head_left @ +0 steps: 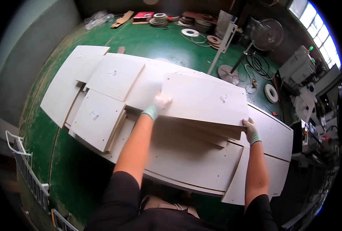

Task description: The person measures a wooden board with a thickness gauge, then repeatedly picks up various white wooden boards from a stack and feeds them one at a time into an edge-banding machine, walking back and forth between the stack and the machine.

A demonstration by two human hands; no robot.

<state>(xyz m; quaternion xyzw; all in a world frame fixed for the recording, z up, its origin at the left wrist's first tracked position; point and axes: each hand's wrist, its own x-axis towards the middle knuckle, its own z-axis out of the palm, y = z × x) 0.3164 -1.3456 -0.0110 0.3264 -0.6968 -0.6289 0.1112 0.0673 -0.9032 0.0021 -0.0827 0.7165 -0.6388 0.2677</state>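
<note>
A white rectangular panel [205,96] with small corner holes and a label near its right end lies over other boards. Its right end is tilted up slightly off the boards beneath. My right hand [251,131], in a pale glove with a green cuff, grips the panel's near right corner, thumb on top. At the left end my left hand [160,104], gloved alike and slightly blurred, closes on the near left corner. Underneath, the edges of a fanned stack of boards [205,135] show. A long white panel [186,163] lies nearer to me.
Two stacks of smaller white panels, one far [115,73] and one near [96,115], sit at the left. A large panel [69,81] lies beyond them. On the green floor stand a fan [265,36] and rolls of edge banding [159,19]. Machinery [304,69] is at the right.
</note>
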